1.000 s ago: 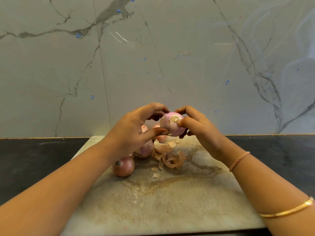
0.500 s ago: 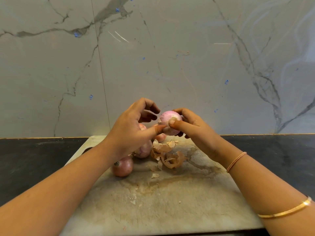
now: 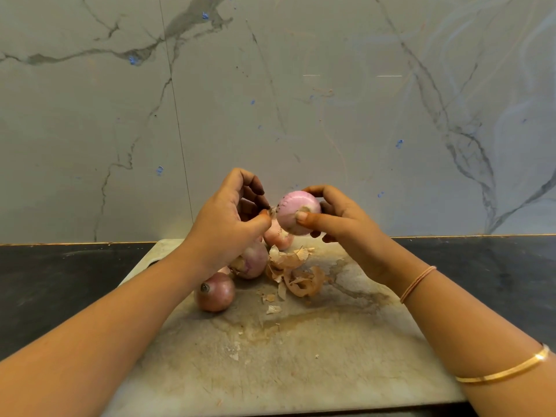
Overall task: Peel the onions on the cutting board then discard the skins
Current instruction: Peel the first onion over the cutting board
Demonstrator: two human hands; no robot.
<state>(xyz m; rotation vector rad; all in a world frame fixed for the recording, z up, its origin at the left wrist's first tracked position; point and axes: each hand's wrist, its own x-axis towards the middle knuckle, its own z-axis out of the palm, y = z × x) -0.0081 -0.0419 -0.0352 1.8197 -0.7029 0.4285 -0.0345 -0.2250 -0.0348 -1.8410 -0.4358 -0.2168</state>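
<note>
Head view: one onion in two hands, three more on the board

Head view, looking down over both forearms. The right hand [image 3: 340,224] grips the held onion [image 3: 298,213], a pink, nearly bare bulb raised above the far end of the cutting board [image 3: 301,371]. Its fingers curl round the back and its thumb presses on the front. The left hand [image 3: 228,224] meets the bulb from the other side. Thumb and forefinger pinch a skin scrap [image 3: 272,211] at the onion's end, and the other fingers are curled above it.

Four onions can be counted in all. Besides the one in the air, three lie on the board close together:
- the brown onion [image 3: 215,293], fully skinned over, nearest the camera
- the half-peeled onion [image 3: 252,261], just behind it and partly under the left wrist
- the pale onion [image 3: 278,236], farthest back, directly below the held one

A sliver of pink between the first two may be a fifth, but too little of it shows to tell.

One skin pile [image 3: 296,272] of curled brown peels sits just right of the onions. A few loose flakes [image 3: 272,308] are scattered in front of it.

The stained board rests on a dark counter [image 3: 60,281] against a marble wall [image 3: 301,85]. The right arm carries two ornaments, a thin band [image 3: 418,284] at the wrist and a gold bangle [image 3: 502,371] higher up.
</note>
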